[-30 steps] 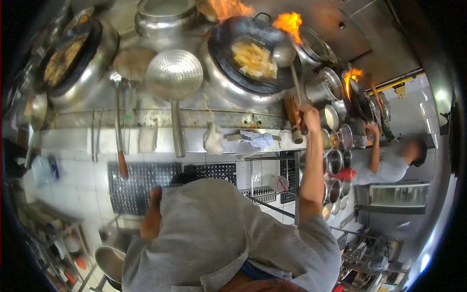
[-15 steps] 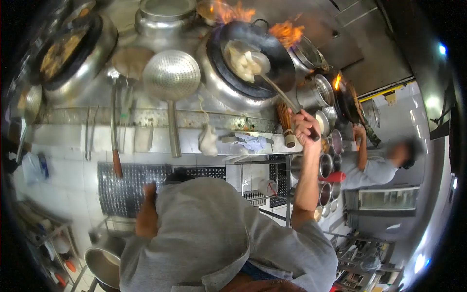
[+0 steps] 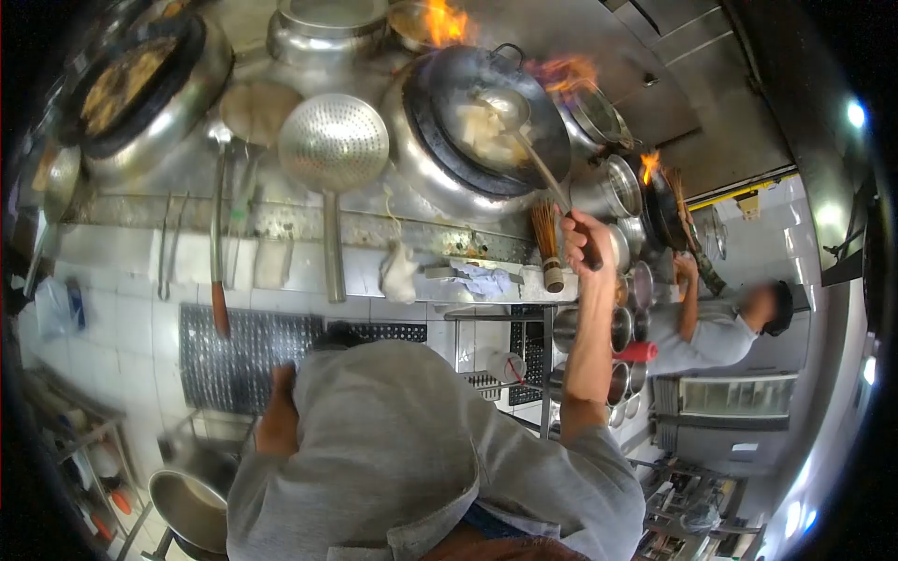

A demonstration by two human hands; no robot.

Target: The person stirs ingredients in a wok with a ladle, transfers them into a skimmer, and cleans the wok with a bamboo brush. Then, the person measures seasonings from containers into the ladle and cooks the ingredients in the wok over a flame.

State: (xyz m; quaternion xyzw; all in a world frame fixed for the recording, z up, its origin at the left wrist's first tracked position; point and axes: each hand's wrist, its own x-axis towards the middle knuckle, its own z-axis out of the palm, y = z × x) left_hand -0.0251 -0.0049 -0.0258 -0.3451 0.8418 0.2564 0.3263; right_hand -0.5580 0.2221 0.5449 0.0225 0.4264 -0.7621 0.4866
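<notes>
My right hand point(image 3: 589, 241) is closed round the handle of a long metal ladle point(image 3: 541, 168). The ladle's bowl rests inside a black wok point(image 3: 543, 84), over pale chunks of food point(image 3: 486, 131) in cloudy liquid. Steam or smoke blurs the food, so its kind cannot be told. Flames point(image 3: 566, 73) lick up behind the wok's rim. Low beside my body, my left hand point(image 3: 283, 377) hangs above the floor, away from the stove; its fingers are mostly hidden.
A perforated skimmer point(image 3: 334, 145) and a bamboo brush point(image 3: 546, 243) lie along the stove's front. Another wok point(image 3: 192, 93) holds brown food at left. A co-worker point(image 3: 702, 332) stands at right beside a flaming wok point(image 3: 662, 210). Metal pots point(image 3: 613, 327) line the right side.
The ladle's bowl has swung right and slightly down in the wok, and the pale chunks have shifted with it. My right hand stays round the handle. The flames have changed shape.
</notes>
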